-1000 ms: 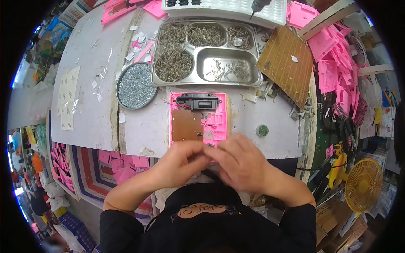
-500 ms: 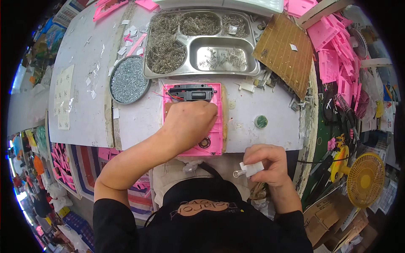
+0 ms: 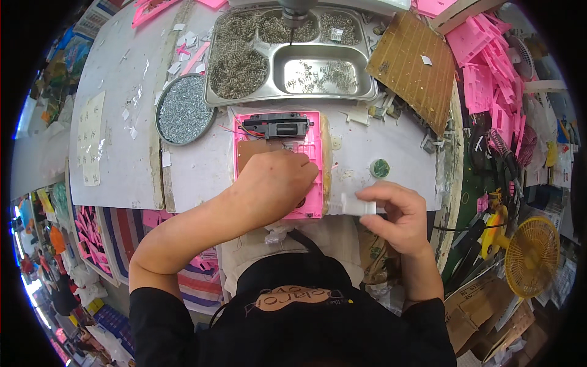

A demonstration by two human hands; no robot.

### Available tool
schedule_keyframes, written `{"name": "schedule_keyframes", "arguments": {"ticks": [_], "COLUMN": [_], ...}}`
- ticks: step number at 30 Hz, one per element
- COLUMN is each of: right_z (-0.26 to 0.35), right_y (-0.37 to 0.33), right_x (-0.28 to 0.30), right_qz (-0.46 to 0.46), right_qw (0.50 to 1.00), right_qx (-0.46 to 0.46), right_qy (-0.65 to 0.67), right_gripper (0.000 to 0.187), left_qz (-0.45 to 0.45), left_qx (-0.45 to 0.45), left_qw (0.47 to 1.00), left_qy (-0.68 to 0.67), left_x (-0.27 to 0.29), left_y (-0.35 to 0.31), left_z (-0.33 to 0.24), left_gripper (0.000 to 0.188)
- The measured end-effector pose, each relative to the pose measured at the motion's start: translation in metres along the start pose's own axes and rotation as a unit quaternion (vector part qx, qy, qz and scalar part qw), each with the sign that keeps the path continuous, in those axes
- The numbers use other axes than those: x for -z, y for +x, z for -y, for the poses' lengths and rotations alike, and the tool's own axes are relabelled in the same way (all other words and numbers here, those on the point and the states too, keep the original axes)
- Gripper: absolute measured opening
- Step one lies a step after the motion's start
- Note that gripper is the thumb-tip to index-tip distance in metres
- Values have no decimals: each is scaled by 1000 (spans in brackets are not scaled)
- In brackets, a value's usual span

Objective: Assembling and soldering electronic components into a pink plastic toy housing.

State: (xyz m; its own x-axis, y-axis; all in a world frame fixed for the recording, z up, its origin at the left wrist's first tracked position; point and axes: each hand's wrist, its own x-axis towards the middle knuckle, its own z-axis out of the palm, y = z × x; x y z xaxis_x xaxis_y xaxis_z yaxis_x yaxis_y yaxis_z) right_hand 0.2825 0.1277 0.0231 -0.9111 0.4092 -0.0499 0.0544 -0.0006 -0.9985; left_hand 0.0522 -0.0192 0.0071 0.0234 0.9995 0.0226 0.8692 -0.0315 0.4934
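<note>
A pink plastic casing lies in front of me, with a black mechanism and thin wires at its far end. Over its middle rests my left hand, fingers curled down into it. Whatever those fingertips grip is hidden beneath the hand. My right hand pinches a small white plastic part between thumb and fingers at the table's near edge, just right of the casing. A spring showed on this part earlier; its left end is now blurred.
Beyond the casing sits a metal compartment tray of small springs, with a dark driver tip above it. Left of it is a round dish of screws. A brown board, a green round lid and pink parts lie rightward.
My right hand has moved up and left with the white part, toward the casing. My left hand has shifted slightly nearer me. A dark driver tip has come into view above the tray.
</note>
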Motion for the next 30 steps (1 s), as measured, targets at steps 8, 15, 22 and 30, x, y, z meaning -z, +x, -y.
{"name": "schedule_keyframes", "arguments": {"ticks": [8,15,22,30], "right_z": [-4,7,-22,-22], "right_y": [48,73,85,71], "right_x": [-15,-34,-25,-51], "right_qz": [-22,58,82,57], "right_qw": [902,830,907,885], "right_qx": [200,267,251,199], "right_qy": [-382,-486,-327,-418], "right_gripper": [32,20,17,27], "left_qz": [-152,-219,-219,-148], "left_qx": [287,246,224,107], "left_qw": [814,806,847,962], "left_qy": [-481,-491,-430,-201], "left_x": [11,-13,-18,-5], "left_y": [-25,-31,-33,-35], "left_z": [9,6,5,-1], "left_gripper": [8,6,7,21]}}
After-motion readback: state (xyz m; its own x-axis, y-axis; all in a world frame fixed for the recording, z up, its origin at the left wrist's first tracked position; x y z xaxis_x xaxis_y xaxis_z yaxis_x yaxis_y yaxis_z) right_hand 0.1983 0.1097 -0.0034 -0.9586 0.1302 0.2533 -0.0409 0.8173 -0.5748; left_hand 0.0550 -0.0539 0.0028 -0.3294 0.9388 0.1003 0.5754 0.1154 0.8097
